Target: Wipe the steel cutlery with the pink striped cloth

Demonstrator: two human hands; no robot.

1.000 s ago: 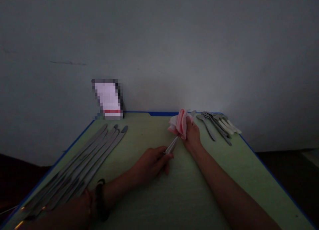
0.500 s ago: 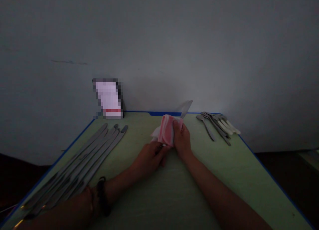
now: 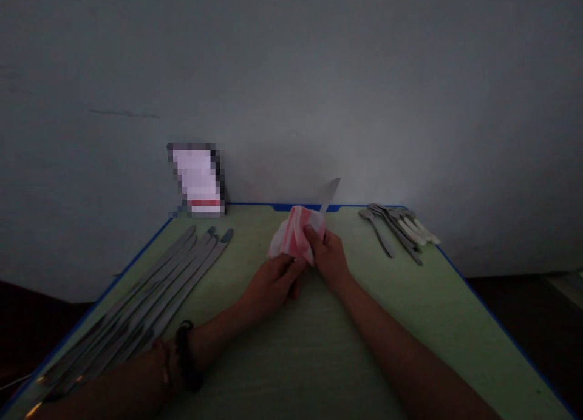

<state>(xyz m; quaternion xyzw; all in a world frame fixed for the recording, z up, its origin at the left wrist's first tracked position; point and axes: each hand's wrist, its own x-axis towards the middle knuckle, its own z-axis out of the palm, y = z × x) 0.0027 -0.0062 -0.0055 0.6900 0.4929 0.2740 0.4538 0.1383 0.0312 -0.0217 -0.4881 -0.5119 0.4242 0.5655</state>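
A pink-and-white cloth [image 3: 298, 232] is wrapped round the middle of a table knife, whose blade [image 3: 331, 194] sticks out beyond it to the upper right. My right hand [image 3: 331, 257] is closed on the cloth, with the thumb pressing its front face. Below the cloth's lower edge, my left hand [image 3: 272, 283] is closed in a pinch where the knife's handle end lies; the fingers and cloth hide the handle itself. Both hands are above the middle of the table.
Several table knives [image 3: 177, 286] lie side by side along the left of the green table [image 3: 437, 323]. Several spoons and forks [image 3: 396, 229], some white-handled, lie at the back right. A blurred phone-like device [image 3: 198, 177] leans on the wall [image 3: 291, 92] at the back left.
The cloth has spread and crumpled more loosely to the left. The blade tip has shifted left and slightly up, and my right hand has moved a little left.
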